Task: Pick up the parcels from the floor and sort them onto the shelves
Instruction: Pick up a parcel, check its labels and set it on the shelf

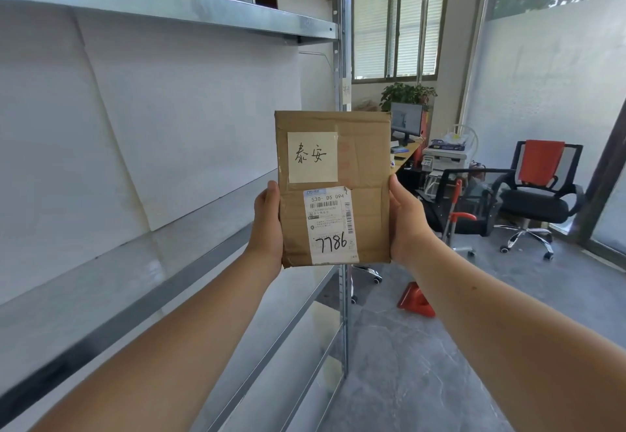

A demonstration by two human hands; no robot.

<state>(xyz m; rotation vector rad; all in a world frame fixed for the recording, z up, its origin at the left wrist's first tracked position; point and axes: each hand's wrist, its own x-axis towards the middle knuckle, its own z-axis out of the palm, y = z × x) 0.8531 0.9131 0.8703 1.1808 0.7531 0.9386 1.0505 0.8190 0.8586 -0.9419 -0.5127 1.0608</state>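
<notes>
- A flat brown cardboard parcel (333,187) is held upright in mid-air, off the floor and not resting on any shelf.
- The left hand (267,225) grips its lower left edge and the right hand (406,225) its lower right edge. Each thumb lies along the front, and the fingers wrap round behind the cardboard, out of my sight.
- A pale yellow handwritten note (312,157) is stuck on the upper part of the parcel's front. Below it is a white barcode shipping label (330,225) marked "7786" in black pen.
- To the left runs a grey metal shelf (101,282) of the rack, with another grey metal shelf (169,8) above it. The parcel sits in front of the perforated steel upright post (342,42).
- Beyond, on the grey stone-patterned floor (440,364), stands a black mesh office chair with an orange cloth over its back (538,194). A small red wedge-shaped object (416,303) lies nearer the rack.
</notes>
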